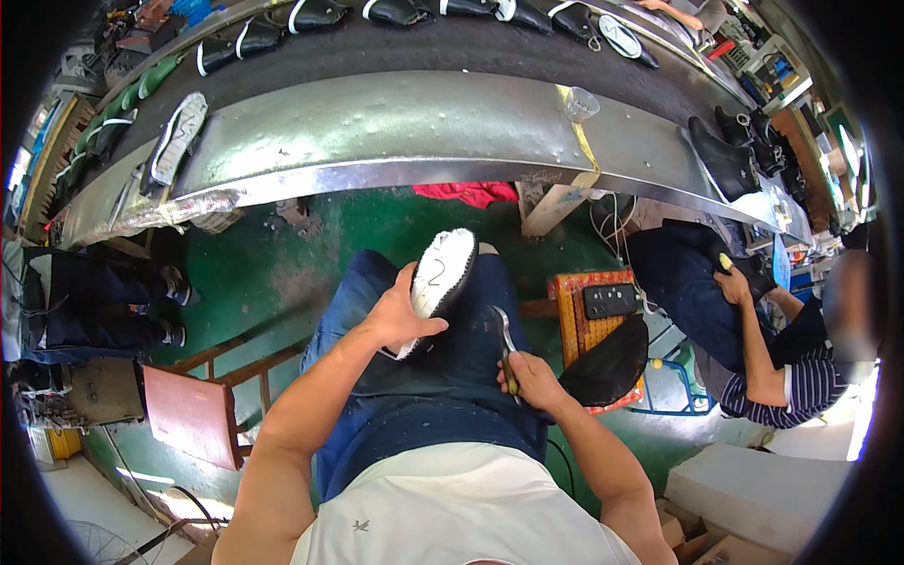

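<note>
My left hand is wrapped round a black shoe upper on its last, held sole side up over my lap. The white underside faces me, with a dark handwritten mark on it and a rough pale edge at the toe. In my right hand is a pair of pincers with a curved metal head pointing away from me, above my right thigh. The pincers and the shoe are apart. My fingers partly hide the tool's handles.
A metal-edged bench crosses ahead, bearing several black shoes and a clear cup. At my right are a stool with a phone and black cloth. A co-worker sits farther right. A wooden stool stands left.
</note>
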`<state>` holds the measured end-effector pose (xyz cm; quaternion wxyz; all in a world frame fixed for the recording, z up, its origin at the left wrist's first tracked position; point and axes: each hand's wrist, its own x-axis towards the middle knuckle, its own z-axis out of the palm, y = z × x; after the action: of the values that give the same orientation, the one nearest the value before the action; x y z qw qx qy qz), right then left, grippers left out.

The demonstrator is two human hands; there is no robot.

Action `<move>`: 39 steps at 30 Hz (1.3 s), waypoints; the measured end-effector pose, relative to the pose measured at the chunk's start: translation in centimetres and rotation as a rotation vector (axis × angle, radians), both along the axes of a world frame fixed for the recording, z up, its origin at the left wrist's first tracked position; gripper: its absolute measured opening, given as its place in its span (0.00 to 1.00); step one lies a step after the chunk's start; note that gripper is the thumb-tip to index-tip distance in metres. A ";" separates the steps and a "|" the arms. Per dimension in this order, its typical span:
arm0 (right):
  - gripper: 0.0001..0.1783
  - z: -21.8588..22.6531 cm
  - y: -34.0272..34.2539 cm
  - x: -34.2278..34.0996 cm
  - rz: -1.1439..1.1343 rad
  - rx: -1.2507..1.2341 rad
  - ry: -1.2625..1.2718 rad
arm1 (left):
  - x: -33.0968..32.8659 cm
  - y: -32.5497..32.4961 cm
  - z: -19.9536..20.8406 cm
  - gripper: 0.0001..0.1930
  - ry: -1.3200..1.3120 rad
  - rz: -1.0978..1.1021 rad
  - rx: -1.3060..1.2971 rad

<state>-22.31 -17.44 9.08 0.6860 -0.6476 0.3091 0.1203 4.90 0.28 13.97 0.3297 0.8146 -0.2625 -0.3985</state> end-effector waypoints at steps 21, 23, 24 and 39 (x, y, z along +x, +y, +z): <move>0.26 7.9 2.1 2.6 0.627 -1.084 -0.289 | 6.0 -2.5 9.8 0.40 1.228 0.554 -1.219; 0.24 9.2 1.5 3.7 0.557 -1.073 -0.430 | 5.7 -2.4 10.5 0.40 1.251 0.596 -1.208; 0.22 9.5 1.1 4.4 0.531 -1.074 -0.495 | 5.6 -2.4 10.7 0.40 1.248 0.592 -1.212; 0.50 9.0 2.5 18.8 -0.035 -0.146 -0.999 | -5.1 1.0 6.2 0.39 0.923 0.519 -0.855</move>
<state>-3.54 -14.92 18.08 0.7048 -0.6673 -0.0384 -0.2375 -0.25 1.28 20.15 0.7860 0.3956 -0.0254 -0.4745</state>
